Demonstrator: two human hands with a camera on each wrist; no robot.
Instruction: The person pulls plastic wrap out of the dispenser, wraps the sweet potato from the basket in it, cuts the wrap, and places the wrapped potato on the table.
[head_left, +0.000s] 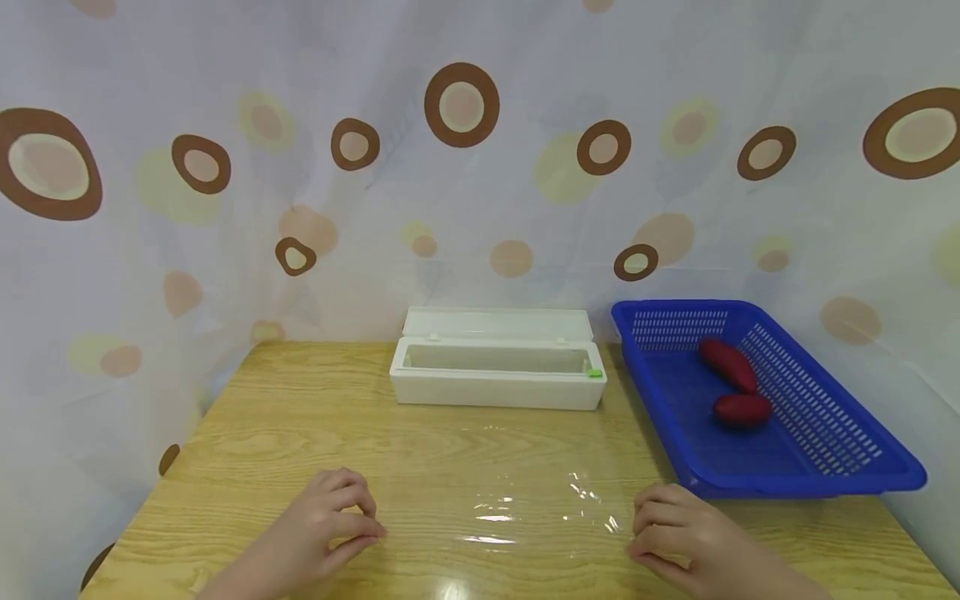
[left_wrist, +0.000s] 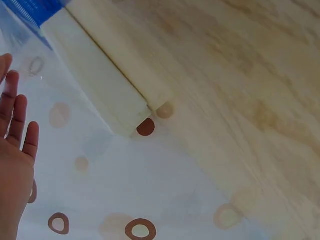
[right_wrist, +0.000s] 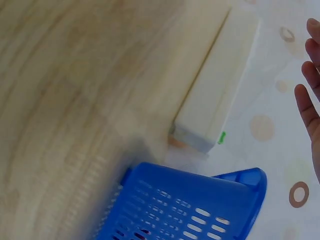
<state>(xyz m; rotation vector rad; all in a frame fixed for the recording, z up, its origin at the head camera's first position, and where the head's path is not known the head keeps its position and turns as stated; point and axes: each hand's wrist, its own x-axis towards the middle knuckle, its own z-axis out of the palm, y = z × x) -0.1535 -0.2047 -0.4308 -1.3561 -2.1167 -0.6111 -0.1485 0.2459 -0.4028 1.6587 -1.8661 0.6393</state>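
A clear sheet of cling film point(head_left: 491, 518) lies low over the table between my hands, showing mainly by its shiny wrinkles. In the head view my left hand point(head_left: 318, 529) pinches its left edge between thumb and forefinger. My right hand point(head_left: 693, 537) pinches the opposite edge the same way. Behind the film stands a long white cling film dispenser box point(head_left: 495, 392) with its lid raised and a small green tab at its right end. Each wrist view shows only part of a hand: left fingers point(left_wrist: 17, 115) at the left border, right fingers point(right_wrist: 307, 102) at the right border.
A blue plastic basket point(head_left: 810, 485) stands at the right of the wooden table point(head_left: 300, 425). Inside it lie two red sweet potatoes, one point(head_left: 727, 365) behind the other point(head_left: 742, 411). A curtain with brown rings point(head_left: 461, 187) hangs behind and at both sides.
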